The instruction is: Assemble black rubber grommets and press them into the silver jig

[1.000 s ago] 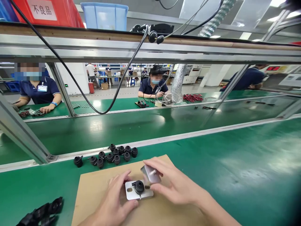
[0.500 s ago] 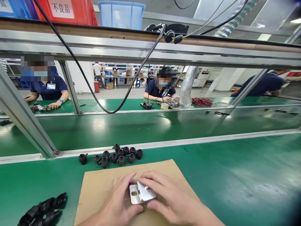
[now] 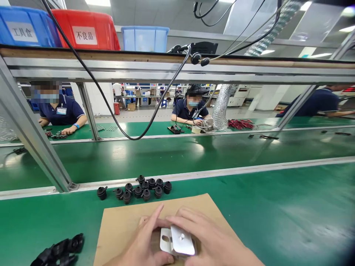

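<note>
A silvery bent metal bracket (image 3: pixel 183 241) is held above the cardboard sheet (image 3: pixel 122 225). One of its flat faces has an oval slot, and a small pin or screw sticks out of the other. My left hand (image 3: pixel 144 240) grips the slotted side, thumb along the lower edge. From the right, my right hand (image 3: pixel 206 232) wraps over the plate with the pin, its fingers on the top edge. The lower part of the bracket and some fingertips are hidden.
Several black ribbed plastic caps (image 3: pixel 138 191) stand behind the cardboard. More black parts (image 3: pixel 59 251) lie at the left on the green table (image 3: pixel 277 207). A metal post (image 3: pixel 36 136) rises at left; a black cable (image 3: pixel 130 138) hangs ahead. Co-workers sit across the bench.
The view has tilted up slightly, so the scene sits lower. The bracket has turned in my hands, its plate with the pin now facing me more squarely.
</note>
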{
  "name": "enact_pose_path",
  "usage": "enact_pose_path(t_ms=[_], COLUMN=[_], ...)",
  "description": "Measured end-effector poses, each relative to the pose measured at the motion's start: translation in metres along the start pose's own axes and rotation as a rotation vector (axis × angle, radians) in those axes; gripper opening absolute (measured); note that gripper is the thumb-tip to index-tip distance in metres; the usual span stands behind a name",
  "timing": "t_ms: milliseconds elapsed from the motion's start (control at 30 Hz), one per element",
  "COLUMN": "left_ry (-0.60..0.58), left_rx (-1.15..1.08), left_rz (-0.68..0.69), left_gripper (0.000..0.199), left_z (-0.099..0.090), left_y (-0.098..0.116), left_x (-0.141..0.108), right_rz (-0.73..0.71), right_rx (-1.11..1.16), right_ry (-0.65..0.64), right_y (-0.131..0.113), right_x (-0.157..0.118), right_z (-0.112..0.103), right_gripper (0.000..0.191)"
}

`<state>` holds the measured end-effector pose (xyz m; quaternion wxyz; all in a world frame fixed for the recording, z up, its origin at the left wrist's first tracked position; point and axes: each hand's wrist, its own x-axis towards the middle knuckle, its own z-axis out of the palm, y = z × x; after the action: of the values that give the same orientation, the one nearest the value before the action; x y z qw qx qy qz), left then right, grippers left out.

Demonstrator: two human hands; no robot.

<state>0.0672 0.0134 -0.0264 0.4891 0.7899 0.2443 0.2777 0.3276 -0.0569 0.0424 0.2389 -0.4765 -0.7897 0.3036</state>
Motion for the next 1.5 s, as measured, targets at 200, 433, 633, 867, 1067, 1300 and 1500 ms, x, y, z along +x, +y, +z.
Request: enact_pose_path(t_ms=[200, 433, 633, 867, 1067, 1300, 1500], left_ry=[-0.009, 0.014, -0.004, -0.034, -0.082, -0.214, -0.165], left_rx=[-0.018, -0.060, -0.087, -0.066, -0.050, -0.024, 0.015], left_rz=[-0.019, 0.054, 0.057, 0.083, 0.095, 0.121, 0.194], left_gripper=[0.128, 0.119, 0.123, 0.119, 0.116, 0.114, 0.117], left_z=[0.002, 0.004, 0.005, 0.002, -0.002, -0.015, -0.011], left_y=[-0.012, -0.027, -0.034, -0.039, -0.028, -0.013, -0.015], left_x=[0.003, 0.005, 0.006, 0.006, 0.007, 0.009, 0.010], right_rz=[0.070, 0.004, -0.061, -0.127, 0.061, -0.178, 0.025], right_rx=[-0.095, -0.121, -0.067, 0.052, -0.037, 0.313, -0.017], right_ry=[0.026, 0.021, -0.069, -0.106, -0.084, -0.080, -0.065], right_y=[0.013, -0.019, -0.028, -0.027, -0.026, -0.021, -0.020], right_x=[-0.015, -0.003, 0.001, -0.001, 0.001, 0.000, -0.005], right_z=[-0.007, -0.012, -0.012, -0.019, -0.015, -0.010, -0.010], right_gripper=[0.096, 0.057, 0.075, 0.073, 0.066, 0.065, 0.076])
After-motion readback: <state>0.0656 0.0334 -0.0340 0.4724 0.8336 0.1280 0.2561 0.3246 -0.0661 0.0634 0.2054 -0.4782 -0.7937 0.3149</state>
